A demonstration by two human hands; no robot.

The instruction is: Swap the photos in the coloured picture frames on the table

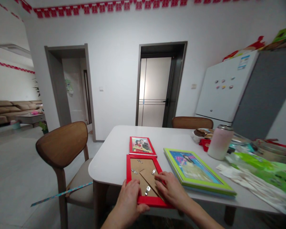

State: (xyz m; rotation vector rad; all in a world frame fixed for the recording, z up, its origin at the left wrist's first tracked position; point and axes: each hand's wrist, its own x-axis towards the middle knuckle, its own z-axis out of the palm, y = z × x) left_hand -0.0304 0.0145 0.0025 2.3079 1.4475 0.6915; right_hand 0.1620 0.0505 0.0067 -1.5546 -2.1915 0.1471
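Nearest me on the head camera, my left hand [130, 197] is closed on the red frame [143, 183] at its near left corner, fingers bent over the side and thumb along the near edge. My right hand [170, 188] lies across the near right side with its fingers curled inward; I can't tell whether they pinch anything underneath. The frame lies back side up at the near edge of the table [119, 143], between both hands, its long axis running away from me and leaning a little left. What I steer by is the right side clip [153, 172]: it sits just beyond my right fingertips, toward the far left, so the right hand is clearly the nearer one. The near clip [147, 190] lies between the hands, while the left clip [134, 171] and far clip [139, 161] are ahead of my left fingers. To the right lies the green frame [196, 168], face up. Past the far end of mine is a second red frame [141, 145], also face up, touching or nearly so. Farther right I have a white cloth [250, 183] and a bottle [219, 142]; beyond the table, a chair [192, 122], then the fridge [225, 86] and a door [154, 86].
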